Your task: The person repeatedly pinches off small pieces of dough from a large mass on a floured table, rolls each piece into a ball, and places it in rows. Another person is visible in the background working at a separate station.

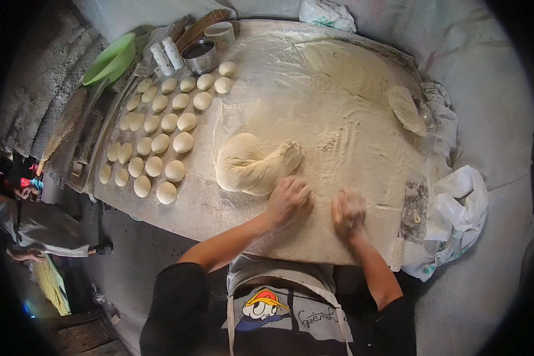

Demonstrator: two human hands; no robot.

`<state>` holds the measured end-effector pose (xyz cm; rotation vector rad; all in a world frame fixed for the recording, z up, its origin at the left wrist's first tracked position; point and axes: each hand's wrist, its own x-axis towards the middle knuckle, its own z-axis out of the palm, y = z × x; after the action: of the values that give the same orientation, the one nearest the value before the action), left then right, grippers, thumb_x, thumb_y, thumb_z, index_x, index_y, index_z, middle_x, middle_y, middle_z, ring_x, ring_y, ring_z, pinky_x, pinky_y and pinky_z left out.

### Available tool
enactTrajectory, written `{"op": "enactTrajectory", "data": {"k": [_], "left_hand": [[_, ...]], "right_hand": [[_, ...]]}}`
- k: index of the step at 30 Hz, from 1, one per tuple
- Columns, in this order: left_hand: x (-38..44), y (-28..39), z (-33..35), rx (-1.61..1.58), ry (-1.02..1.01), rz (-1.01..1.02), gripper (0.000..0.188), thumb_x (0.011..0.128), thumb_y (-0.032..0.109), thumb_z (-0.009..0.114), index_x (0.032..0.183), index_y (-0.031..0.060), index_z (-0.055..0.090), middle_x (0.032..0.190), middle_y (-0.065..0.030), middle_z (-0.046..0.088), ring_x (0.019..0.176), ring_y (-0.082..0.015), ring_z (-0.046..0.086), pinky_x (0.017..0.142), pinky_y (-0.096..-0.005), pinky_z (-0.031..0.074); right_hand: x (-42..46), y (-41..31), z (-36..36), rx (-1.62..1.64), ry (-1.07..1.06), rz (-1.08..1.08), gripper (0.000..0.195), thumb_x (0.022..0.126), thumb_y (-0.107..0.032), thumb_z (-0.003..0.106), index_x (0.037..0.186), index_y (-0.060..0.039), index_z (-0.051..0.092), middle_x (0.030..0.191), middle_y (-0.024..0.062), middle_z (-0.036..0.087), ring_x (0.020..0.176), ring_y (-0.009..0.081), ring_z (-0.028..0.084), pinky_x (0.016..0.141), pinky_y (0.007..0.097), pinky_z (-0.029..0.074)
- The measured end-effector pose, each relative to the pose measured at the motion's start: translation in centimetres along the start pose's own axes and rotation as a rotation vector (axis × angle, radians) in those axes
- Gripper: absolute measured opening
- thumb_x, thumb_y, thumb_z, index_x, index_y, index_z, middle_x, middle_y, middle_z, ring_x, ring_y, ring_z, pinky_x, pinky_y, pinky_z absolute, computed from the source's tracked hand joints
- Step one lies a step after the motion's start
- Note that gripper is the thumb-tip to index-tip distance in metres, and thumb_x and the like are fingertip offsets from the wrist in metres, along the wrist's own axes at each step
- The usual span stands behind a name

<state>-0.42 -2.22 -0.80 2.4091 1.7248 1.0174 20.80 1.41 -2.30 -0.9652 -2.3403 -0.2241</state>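
Observation:
My left hand point(289, 200) is curled above the floured worktop point(267, 236), just below the tapered end of a large folded lump of dough point(244, 167). Whether its fingers hold a bit of dough is hidden. My right hand point(349, 211), somewhat blurred, is curled over the worktop further right, apart from the lump; what lies within its fingers cannot be seen. Several rows of small round dough balls point(183, 142) lie on the left part of the worktop. Finger-like streaks mark the loose flour point(345, 142) beyond my right hand.
Beyond the dough balls stand a metal pot point(200, 60), two white shaker bottles point(167, 58) and a green basin point(111, 60). A flat dough piece point(405, 109) lies at the right, near a white plastic bag point(463, 200). Another person point(44, 227) is at far left.

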Motion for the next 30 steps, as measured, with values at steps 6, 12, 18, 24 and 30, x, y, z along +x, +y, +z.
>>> {"op": "enactTrajectory", "data": {"k": [6,12,18,24,30], "left_hand": [[-1.8,-1.3,1.2,-0.123,0.033,0.095,0.038,0.076,0.029,0.069,0.106,0.0082,0.057,0.107,-0.0112,0.054,0.103,-0.0310,0.049,0.089,-0.0404,0.042],[0.7,-0.4,1.4,-0.001,0.043,-0.017,0.028,0.076,0.021,0.066,0.098,0.0078,0.057,0.097,-0.0103,0.055,0.098,-0.0295,0.051,0.087,-0.0394,0.043],[-0.2,-0.8,0.6,-0.065,0.084,0.088,0.036,0.075,0.025,0.069,0.105,0.0090,0.058,0.101,-0.0101,0.055,0.097,-0.0283,0.052,0.086,-0.0404,0.043],[0.6,-0.3,0.8,-0.034,0.065,0.009,0.034,0.076,0.025,0.068,0.102,0.0065,0.057,0.105,-0.0105,0.054,0.101,-0.0276,0.051,0.084,-0.0386,0.043],[-0.9,-0.4,0.2,0.009,0.029,-0.029,0.040,0.071,0.033,0.072,0.101,0.0099,0.058,0.105,-0.0111,0.056,0.101,-0.0314,0.052,0.086,-0.0425,0.042]], "right_hand": [[-0.3,0.2,0.0,0.154,0.073,-0.121,0.028,0.073,-0.006,0.066,0.102,-0.0036,0.063,0.099,0.0174,0.061,0.092,0.0335,0.058,0.082,0.0419,0.046],[0.6,0.1,0.1,0.082,-0.019,0.130,0.028,0.074,-0.008,0.065,0.101,-0.0009,0.060,0.103,0.0181,0.060,0.093,0.0336,0.057,0.077,0.0433,0.046],[1.2,-0.1,-0.8,0.138,0.069,-0.011,0.024,0.072,-0.010,0.065,0.095,-0.0017,0.064,0.095,0.0157,0.062,0.091,0.0329,0.058,0.081,0.0424,0.047],[2.3,-0.5,-1.3,0.108,-0.100,0.230,0.026,0.073,-0.010,0.063,0.098,-0.0009,0.061,0.090,0.0158,0.059,0.084,0.0351,0.055,0.074,0.0449,0.045],[1.3,-0.3,-1.1,-0.013,0.106,-0.069,0.037,0.073,-0.006,0.066,0.109,0.0001,0.059,0.105,0.0196,0.061,0.093,0.0390,0.057,0.082,0.0457,0.046]]}}
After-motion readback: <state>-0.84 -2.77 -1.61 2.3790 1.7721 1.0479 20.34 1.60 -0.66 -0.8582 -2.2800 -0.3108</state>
